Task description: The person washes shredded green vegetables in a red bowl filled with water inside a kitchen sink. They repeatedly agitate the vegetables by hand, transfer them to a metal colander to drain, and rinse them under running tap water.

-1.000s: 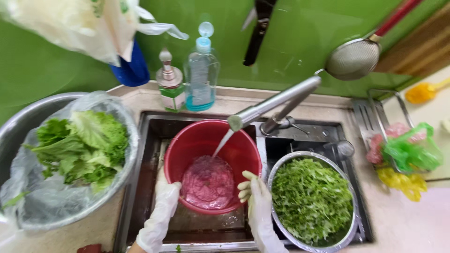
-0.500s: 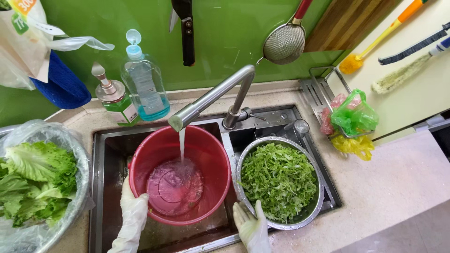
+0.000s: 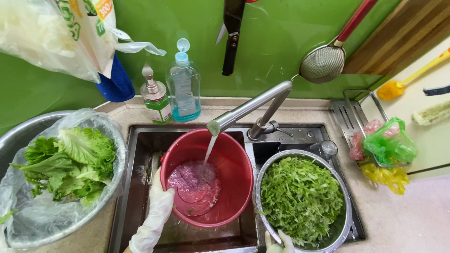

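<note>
In the sink (image 3: 140, 187), red bowl (image 3: 234, 187) under running tap (image 3: 248, 110), gloved left hand (image 3: 159, 206) gripping its rim, gloved right hand (image 3: 280, 241) at edge of metal bowl of cut greens (image 3: 302, 199), grip unclear, lettuce bowl (image 3: 61, 164) on worktop (image 3: 412, 220) at left.

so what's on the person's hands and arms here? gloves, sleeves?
Both hands wear thin, translucent whitish disposable gloves. The left hand glove is wrinkled and runs past the wrist; of the right hand only gloved fingertips show. No sleeves, markings or jewellery are in view.
</note>
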